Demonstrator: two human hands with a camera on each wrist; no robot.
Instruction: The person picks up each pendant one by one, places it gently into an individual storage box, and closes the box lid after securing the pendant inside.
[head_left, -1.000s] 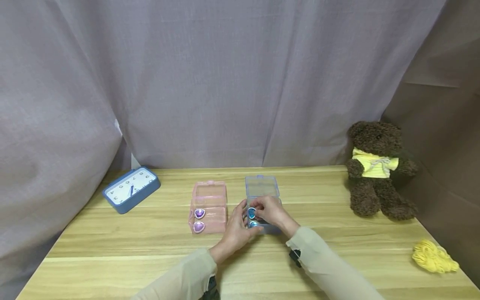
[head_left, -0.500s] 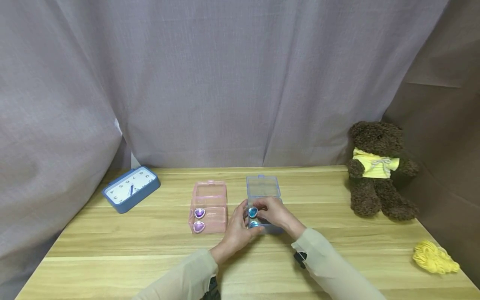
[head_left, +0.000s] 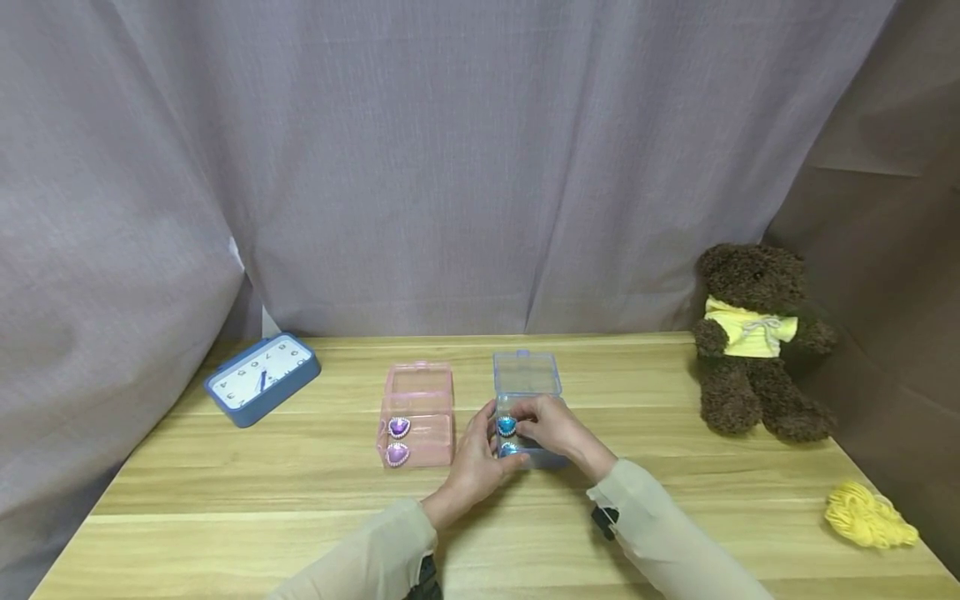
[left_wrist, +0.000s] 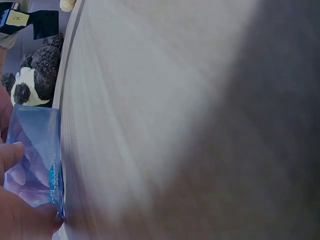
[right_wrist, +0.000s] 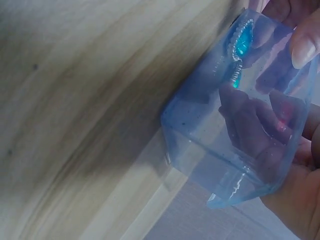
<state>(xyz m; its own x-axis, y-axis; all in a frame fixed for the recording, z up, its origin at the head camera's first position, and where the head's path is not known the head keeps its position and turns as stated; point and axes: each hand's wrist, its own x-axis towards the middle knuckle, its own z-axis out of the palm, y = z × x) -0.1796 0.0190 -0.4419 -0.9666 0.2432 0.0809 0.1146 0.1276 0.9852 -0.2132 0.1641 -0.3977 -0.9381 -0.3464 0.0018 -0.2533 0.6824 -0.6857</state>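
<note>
A clear blue plastic box (head_left: 527, 372) stands on the table with its lid raised. My left hand (head_left: 477, 465) grips its left side, the thumb on the front wall. Inside lie two blue heart-shaped gems with beaded white rims, one behind the other along the left: the rear gem (head_left: 507, 426) and the front gem (head_left: 509, 448), partly hidden by the box wall. My right hand (head_left: 553, 429) reaches into the box and pinches the rear gem at its right edge. Through the box wall (right_wrist: 195, 120) in the right wrist view, its fingertips touch a gem.
Left of the blue box, an open pink box (head_left: 431, 442) holds two purple heart gems (head_left: 398, 440). Farther left lies a blue clock (head_left: 264, 379). A brown teddy bear (head_left: 753, 342) sits at the right, with yellow yarn (head_left: 870, 515) near the right edge.
The rear blue gem has gone from tilted to lying flatter in the box. My right hand and the blue box have shifted slightly right. My left hand keeps its hold.
</note>
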